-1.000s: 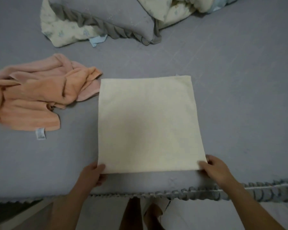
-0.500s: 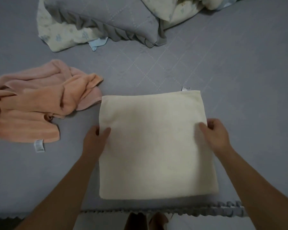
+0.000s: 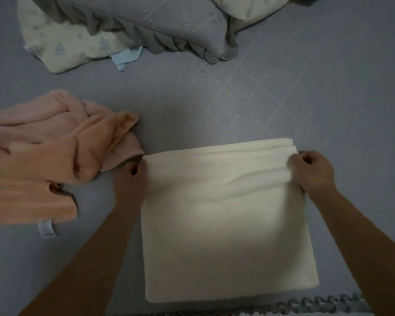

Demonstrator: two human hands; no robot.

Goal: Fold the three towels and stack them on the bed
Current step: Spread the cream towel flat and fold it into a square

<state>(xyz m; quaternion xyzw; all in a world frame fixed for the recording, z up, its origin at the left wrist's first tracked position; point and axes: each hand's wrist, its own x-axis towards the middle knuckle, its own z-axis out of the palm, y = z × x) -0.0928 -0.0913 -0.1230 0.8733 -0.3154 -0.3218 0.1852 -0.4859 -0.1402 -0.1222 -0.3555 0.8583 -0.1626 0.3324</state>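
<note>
In the head view, your left hand (image 3: 130, 179) pinches the far-left corner of the cream towel (image 3: 228, 224), fingers seemingly closed on its edge, though the dim light blurs them. Your right hand (image 3: 312, 172) grips the far-right corner, fingers curled tight around the layers. The towel lies folded at lower centre on the bed (image 3: 214, 106), with the peach towels (image 3: 43, 160) bunched at mid-left.

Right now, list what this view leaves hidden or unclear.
- Peach towels: crumpled and cut off by the left edge, so the count is unclear.
- Cream towel: layers underneath hidden by its top face.
- Left hand: fingers tucked at the towel edge, grip unclear.
- Small tag: print too small.
</note>
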